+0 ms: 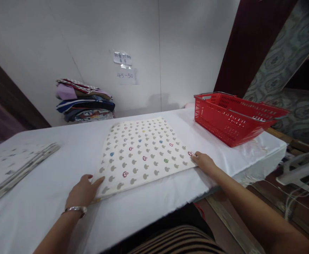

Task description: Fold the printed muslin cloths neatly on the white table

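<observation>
A folded white cloth (141, 151) printed with small mushrooms lies flat on the white-covered table. Most of the mushrooms are grey, with a few in red, blue, green and yellow. At its near left corner, my left hand (82, 194) has the edge between thumb and fingers; part of the grip is hidden. The near right corner is pinched by my right hand (205, 163), thumb on top and the other fingers partly out of sight.
On the left lies a stack of folded printed fabric (19, 164). A red plastic basket (231, 121) with metal handles stands at the right. Against the back wall is a pile of folded textiles (85, 102), with paper signs (125, 76) above. A white plastic stool (302, 169) is beyond the table's right end.
</observation>
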### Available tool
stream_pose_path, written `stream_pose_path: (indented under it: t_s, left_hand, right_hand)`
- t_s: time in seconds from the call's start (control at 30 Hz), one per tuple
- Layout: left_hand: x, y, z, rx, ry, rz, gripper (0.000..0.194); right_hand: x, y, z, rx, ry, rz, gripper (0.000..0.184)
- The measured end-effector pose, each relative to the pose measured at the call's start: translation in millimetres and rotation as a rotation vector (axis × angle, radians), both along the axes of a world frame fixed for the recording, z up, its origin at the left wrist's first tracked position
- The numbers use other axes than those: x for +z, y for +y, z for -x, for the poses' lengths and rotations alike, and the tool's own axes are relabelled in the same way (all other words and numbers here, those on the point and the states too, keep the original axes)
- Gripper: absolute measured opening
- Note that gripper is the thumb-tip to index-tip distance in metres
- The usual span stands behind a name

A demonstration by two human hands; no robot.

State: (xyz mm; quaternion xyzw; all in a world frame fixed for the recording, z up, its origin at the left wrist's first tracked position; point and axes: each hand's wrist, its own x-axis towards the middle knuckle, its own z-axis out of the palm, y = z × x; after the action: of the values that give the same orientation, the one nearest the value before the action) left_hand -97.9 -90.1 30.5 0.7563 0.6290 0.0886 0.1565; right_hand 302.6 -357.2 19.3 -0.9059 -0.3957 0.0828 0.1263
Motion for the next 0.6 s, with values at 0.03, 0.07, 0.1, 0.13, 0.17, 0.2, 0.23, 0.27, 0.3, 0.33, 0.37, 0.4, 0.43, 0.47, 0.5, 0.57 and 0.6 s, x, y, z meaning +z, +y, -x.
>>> stream_pose_path:
  t_s: [0.03, 0.07, 0.1, 0.13, 0.17, 0.2, 0.23, 0.27, 0.3, 0.33, 0.37, 0.4, 0.43, 0.47, 0.5, 0.57, 0.6]
  left_hand:
    - [2.8, -5, 0, 0.012, 0.05, 0.018, 0.072]
    - [5.6, -11, 0, 0.028, 0.096, 0.025, 0.073]
    - [8.1, -16, 1, 0.033, 0.128, 0.006, 0.072]
    - [9.8, -22, 1, 0.02, 0.134, -0.05, 0.069]
    - [10.5, -28, 1, -0.016, 0.125, -0.13, 0.065]
    - [10.0, -34, 1, -0.081, 0.101, -0.225, 0.06]
    - [8.3, -40, 0, -0.178, 0.063, -0.317, 0.055]
    - [5.5, -46, -2, -0.298, 0.021, -0.39, 0.05]
    - [2.0, -52, -5, -0.432, -0.02, -0.435, 0.047]
    - [-1.8, -57, -9, -0.569, -0.053, -0.451, 0.043]
    - [-5.5, -61, -13, -0.703, -0.078, -0.452, 0.04]
    - [-8.8, -65, -18, -0.814, -0.092, -0.45, 0.037]
    - [-11.5, -67, -23, -0.895, -0.096, -0.449, 0.033]
    - [-13.5, -69, -28, -0.946, -0.095, -0.455, 0.03]
    - [-15.0, -69, -32, -0.977, -0.096, -0.465, 0.028]
    - [-17.0, -68, -37, -1.002, -0.094, -0.485, 0.026]
    - [-17.8, -67, -38, -1.009, -0.088, -0.491, 0.025]
  right_hand:
    - [-0.6, -2, 3, 0.001, -0.051, 0.024, 0.037]
    - [-1.0, -5, 5, -0.007, -0.096, 0.02, 0.039]
    - [-1.3, -8, 6, -0.011, -0.145, -0.013, 0.041]
    - [-1.5, -12, 8, 0.005, -0.191, -0.073, 0.043]
    - [-1.4, -15, 9, 0.055, -0.23, -0.15, 0.043]
    - [-1.1, -18, 12, 0.142, -0.256, -0.23, 0.042]
    - [-0.6, -20, 15, 0.259, -0.266, -0.3, 0.04]
    - [0.1, -21, 18, 0.391, -0.26, -0.349, 0.038]
    - [0.8, -22, 23, 0.516, -0.245, -0.372, 0.035]
    - [1.4, -21, 28, 0.616, -0.231, -0.379, 0.034]
    - [1.9, -19, 33, 0.689, -0.223, -0.374, 0.032]
    - [2.0, -16, 37, 0.739, -0.22, -0.362, 0.032]
    - [1.9, -13, 42, 0.773, -0.219, -0.347, 0.031]
    - [1.4, -10, 45, 0.793, -0.219, -0.336, 0.031]
    - [0.7, -7, 47, 0.803, -0.221, -0.329, 0.03]
    - [-1.3, -2, 49, 0.803, -0.224, -0.319, 0.03]
    - [-2.3, -1, 50, 0.794, -0.226, -0.314, 0.029]
